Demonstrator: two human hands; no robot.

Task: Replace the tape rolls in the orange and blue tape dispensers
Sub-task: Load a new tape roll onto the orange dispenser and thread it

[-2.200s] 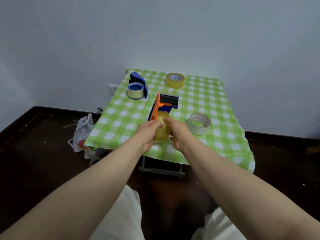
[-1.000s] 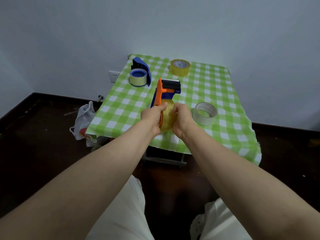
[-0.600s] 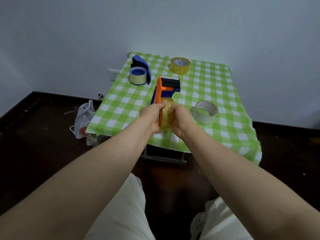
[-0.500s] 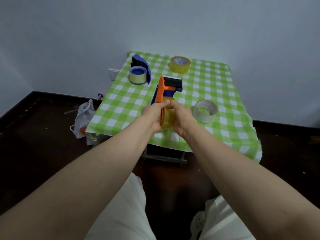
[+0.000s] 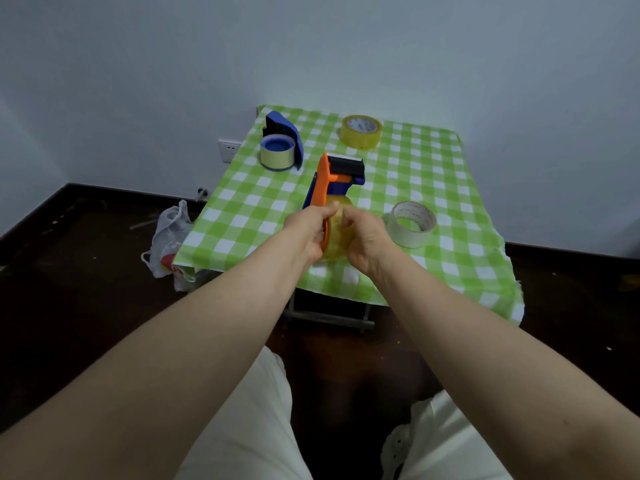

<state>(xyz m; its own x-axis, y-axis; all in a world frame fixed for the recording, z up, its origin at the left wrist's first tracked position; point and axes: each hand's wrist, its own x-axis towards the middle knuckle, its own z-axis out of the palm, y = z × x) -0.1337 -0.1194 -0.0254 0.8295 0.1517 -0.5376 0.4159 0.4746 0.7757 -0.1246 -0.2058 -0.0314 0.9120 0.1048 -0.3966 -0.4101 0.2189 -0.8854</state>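
Dim, flat, bluish indoor light with soft shadows and no glare; wide-angle distortion stretches the edges, and the floor [image 5: 69, 271] goes nearly black.

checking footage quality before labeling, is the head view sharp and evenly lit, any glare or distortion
Head view: dim, even light, no glare; the left hand, right hand, orange dispenser and clear tape roll are slightly soft but readable; wide-angle stretch swells the forearms; the floor is nearly black.

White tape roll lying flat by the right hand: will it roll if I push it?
Lying flat on the checked tablecloth, the white tape roll would probably slide, not roll. Its ring looks thin around a wide hole, so it is likely light. Stood on edge, it could roll.
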